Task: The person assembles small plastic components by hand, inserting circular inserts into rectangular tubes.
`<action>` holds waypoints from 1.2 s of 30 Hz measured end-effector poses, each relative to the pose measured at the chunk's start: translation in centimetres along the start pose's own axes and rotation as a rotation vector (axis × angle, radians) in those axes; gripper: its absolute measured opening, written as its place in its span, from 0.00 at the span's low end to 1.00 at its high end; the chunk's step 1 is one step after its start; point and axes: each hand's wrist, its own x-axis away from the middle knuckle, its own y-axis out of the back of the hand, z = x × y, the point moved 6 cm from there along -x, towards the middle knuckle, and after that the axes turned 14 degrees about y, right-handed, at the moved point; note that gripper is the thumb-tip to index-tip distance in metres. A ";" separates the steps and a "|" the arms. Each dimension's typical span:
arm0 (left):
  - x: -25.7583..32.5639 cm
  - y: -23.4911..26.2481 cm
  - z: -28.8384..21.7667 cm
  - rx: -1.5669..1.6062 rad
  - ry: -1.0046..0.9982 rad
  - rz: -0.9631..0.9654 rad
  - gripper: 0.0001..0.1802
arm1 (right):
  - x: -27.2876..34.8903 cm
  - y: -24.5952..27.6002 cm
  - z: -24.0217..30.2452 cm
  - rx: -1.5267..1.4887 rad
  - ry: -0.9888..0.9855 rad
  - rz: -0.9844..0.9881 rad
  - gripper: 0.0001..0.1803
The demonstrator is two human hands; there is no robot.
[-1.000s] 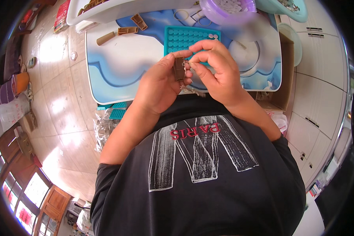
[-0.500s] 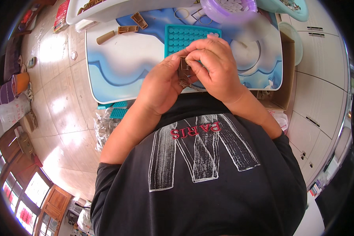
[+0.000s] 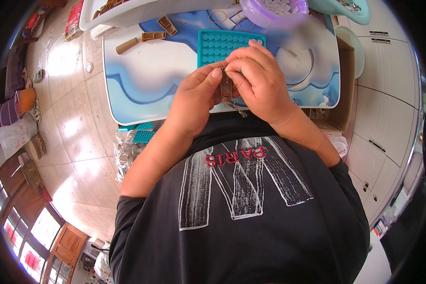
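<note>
A small brown rectangular piece (image 3: 226,89) with a frame-like rim is held upright above the table's near edge. My left hand (image 3: 191,97) is closed around its left side, thumb near the top. A frayed, twisted brown cord (image 3: 237,108) hangs from its lower end. My right hand (image 3: 260,83) has thumb and forefinger pinched together at the piece's top end; whatever is between those fingertips is hidden. Just beyond the hands lies a teal tray (image 3: 213,45) with rows of round cups, partly covered by the right fingers.
More brown pieces (image 3: 154,36) lie at the table's far left beside a tan one (image 3: 127,46). A white bin (image 3: 142,21), a purple basin (image 3: 251,13) of white bits and a pale teal basin (image 3: 345,14) line the back. A cardboard box (image 3: 346,90) stands right.
The brown piece has turned so its rimmed face shows more, and its cord now hangs further right. Both hands have shifted slightly, still together on the piece.
</note>
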 end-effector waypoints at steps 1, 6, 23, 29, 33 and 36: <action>0.0 0.2 0.0 -0.034 -0.012 -0.032 0.20 | 0.1 0.0 0.0 -0.003 -0.004 -0.005 0.04; 0.0 0.2 0.5 -0.156 0.013 -0.034 0.18 | 0.1 -0.2 -0.3 -0.022 -0.049 0.032 0.04; 0.2 0.4 0.6 -0.274 -0.016 -0.134 0.19 | 0.0 0.1 -0.2 -0.106 -0.054 0.140 0.06; 0.1 0.5 0.1 -0.217 -0.045 -0.079 0.16 | -0.6 0.4 0.4 -0.018 0.069 0.079 0.07; 0.4 0.9 -1.0 -0.130 -0.133 -0.189 0.14 | -0.2 1.2 1.3 -0.028 -0.048 -0.001 0.15; 0.5 1.2 -1.1 -0.093 -0.158 -0.222 0.14 | 0.3 0.5 1.7 -0.109 -0.109 0.056 0.24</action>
